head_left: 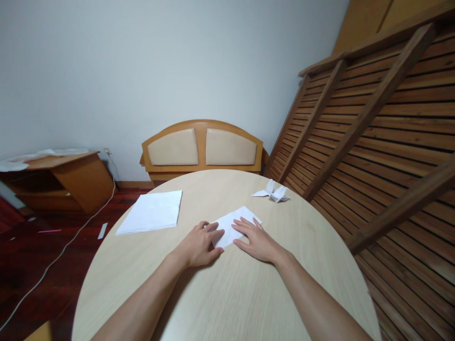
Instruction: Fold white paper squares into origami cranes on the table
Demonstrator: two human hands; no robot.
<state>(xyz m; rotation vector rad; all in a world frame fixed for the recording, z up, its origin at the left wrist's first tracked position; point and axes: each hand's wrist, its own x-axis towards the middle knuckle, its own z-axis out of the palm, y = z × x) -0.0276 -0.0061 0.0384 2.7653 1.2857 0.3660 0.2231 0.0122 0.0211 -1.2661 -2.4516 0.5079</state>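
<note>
White paper [228,228] at my twelve o'clock. Left hand [202,242] at its eight, right hand [256,240] at its four; fingers loosely spread, resting, gripping nothing. I'd anchor left, press right evenly.

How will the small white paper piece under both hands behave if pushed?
The paper piece is probably light, being small and thin. Lying flat on a smooth-looking, pale, round table, it may slide easily.

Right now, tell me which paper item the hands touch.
The middle sheet; the paper stack on the left and the folded figure on the right lie untouched.
</note>
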